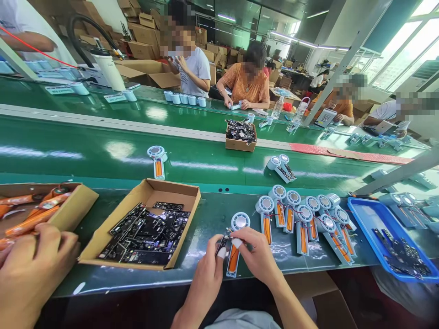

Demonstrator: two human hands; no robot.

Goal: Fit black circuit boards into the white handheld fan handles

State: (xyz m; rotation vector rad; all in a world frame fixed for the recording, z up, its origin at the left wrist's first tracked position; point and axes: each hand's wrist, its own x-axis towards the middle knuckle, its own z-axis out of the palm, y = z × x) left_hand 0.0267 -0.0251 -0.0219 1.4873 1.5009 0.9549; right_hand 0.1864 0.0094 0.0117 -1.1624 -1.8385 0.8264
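Note:
At the bench's front edge my left hand [207, 269] is closed around a small black circuit board [222, 244]. My right hand [255, 253] pinches at the board's upper end, where thin wires seem to run; what exactly is between these fingertips is too small to make out. White covers sit on fingertips of both hands. Just under them lies a light-blue handheld fan [240, 221] with its handle open and an orange battery [233, 259] inside. Left of my hands, a cardboard tray [85, 257] holds many black circuit boards [151, 235].
Several open fans [303, 214] lie to the right, beside a blue plastic tray [356, 214] of boards. Another person's hand [37, 269] reaches by a box of orange batteries [80, 203] at left. Across the green conveyor [199, 160], several people sit working.

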